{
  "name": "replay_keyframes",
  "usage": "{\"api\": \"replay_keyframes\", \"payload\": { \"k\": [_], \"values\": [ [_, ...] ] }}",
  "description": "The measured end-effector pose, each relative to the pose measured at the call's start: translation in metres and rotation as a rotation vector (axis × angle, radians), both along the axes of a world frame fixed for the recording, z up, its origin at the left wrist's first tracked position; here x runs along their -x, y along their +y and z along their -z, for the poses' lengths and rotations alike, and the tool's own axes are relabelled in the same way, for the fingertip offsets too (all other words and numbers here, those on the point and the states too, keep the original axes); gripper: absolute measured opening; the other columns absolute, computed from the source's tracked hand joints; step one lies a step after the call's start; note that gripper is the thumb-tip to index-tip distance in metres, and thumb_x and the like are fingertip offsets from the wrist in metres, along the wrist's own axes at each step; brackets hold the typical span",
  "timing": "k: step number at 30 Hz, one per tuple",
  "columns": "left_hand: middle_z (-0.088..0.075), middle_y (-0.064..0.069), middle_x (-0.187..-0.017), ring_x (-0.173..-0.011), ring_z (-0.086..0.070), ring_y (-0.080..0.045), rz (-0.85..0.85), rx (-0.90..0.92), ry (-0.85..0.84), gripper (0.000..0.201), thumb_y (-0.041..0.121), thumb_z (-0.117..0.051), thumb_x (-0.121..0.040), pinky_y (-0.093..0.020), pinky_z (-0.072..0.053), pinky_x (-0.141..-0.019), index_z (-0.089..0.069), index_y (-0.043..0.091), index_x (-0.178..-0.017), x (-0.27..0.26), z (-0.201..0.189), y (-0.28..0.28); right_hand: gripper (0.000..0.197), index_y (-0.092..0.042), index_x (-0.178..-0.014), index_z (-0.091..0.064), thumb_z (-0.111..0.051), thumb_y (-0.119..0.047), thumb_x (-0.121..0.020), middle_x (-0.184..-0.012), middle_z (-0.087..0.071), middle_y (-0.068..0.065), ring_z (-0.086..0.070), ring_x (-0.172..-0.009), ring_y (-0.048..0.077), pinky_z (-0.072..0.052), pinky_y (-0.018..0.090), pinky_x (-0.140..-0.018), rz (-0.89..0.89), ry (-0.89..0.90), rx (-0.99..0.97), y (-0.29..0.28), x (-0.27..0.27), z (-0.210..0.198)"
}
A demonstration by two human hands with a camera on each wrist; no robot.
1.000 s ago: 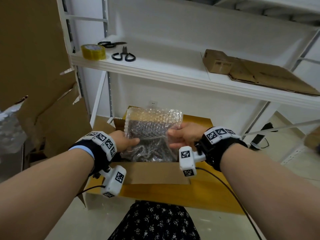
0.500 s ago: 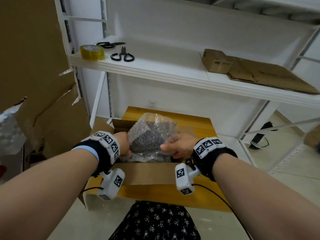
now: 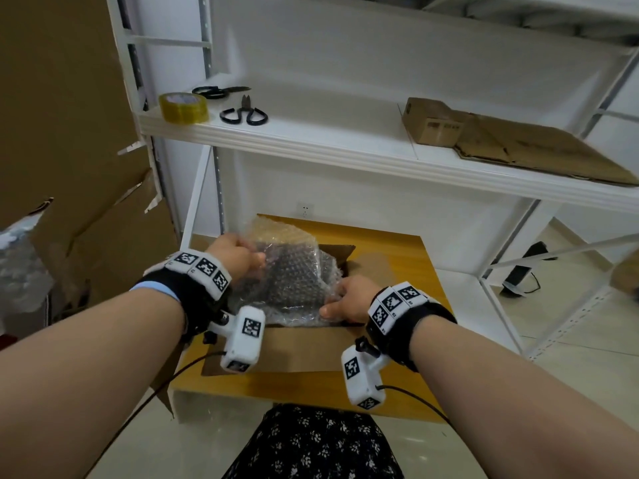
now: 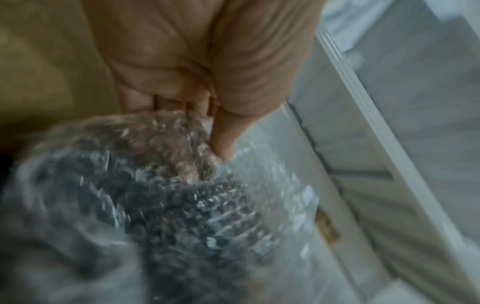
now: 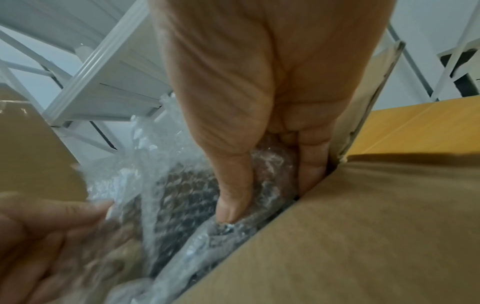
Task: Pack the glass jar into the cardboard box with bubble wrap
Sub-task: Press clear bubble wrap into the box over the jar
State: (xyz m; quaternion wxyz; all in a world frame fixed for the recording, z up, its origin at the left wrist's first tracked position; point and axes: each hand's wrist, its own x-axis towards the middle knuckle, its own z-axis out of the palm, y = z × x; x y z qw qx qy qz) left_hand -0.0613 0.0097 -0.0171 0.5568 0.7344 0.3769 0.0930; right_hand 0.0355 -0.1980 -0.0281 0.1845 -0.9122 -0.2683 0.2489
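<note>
A dark jar wrapped in clear bubble wrap stands tilted in the open cardboard box on a low wooden table. My left hand pinches the wrap's upper left edge; the left wrist view shows thumb and fingers closed on the bubble wrap. My right hand grips the lower right of the bundle, down inside the box. In the right wrist view its thumb presses the bubble wrap beside the box wall. The jar itself shows only as a dark shape through the wrap.
A white shelf overhangs the table, carrying a yellow tape roll, two pairs of scissors and flattened cardboard with a small box. Large cardboard sheets lean at the left. A tiled floor lies to the right.
The wrapped jar has gone down from above the box into it. My right hand sank with it to the box's right side; my left hand shifted up to the wrap's top edge.
</note>
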Motion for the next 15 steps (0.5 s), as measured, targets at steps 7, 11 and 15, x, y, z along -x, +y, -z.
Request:
{"api": "replay_keyframes", "payload": {
  "k": [7, 11, 15],
  "values": [
    [-0.066, -0.008, -0.097, -0.086, -0.064, -0.025, 0.341, -0.656, 0.580, 0.018, 0.019, -0.057, -0.091, -0.034, -0.054, -0.078, -0.062, 0.009, -0.104, 0.006, 0.017, -0.005, 0.054, -0.026, -0.113, -0.062, -0.068, -0.065, -0.077, -0.106, -0.067, -0.004, -0.063, -0.099, 0.019, -0.051, 0.033, -0.083, 0.025, 0.212, -0.044, -0.003, -0.008, -0.006],
    [-0.063, -0.013, -0.103, -0.088, -0.062, -0.028, 0.249, -0.763, 0.603, 0.035, 0.016, -0.056, -0.089, -0.036, -0.052, -0.077, -0.046, 0.004, -0.121, 0.007, 0.013, -0.008, 0.041, -0.020, -0.109, -0.067, -0.049, -0.055, -0.096, -0.101, -0.073, 0.002, -0.068, -0.095, 0.021, -0.053, 0.031, -0.078, 0.098, 0.137, -0.110, 0.000, -0.008, -0.004],
    [-0.053, -0.014, -0.114, -0.101, -0.056, -0.029, 0.151, -1.002, 0.386, 0.044, 0.010, -0.063, -0.080, -0.036, -0.051, -0.082, -0.040, 0.008, -0.117, 0.013, 0.009, -0.017, 0.035, -0.016, -0.103, -0.067, -0.045, -0.043, -0.102, -0.100, -0.073, 0.004, -0.069, -0.096, 0.022, -0.053, 0.034, -0.087, 0.090, 0.033, -0.078, 0.007, -0.009, 0.003]
  ]
}}
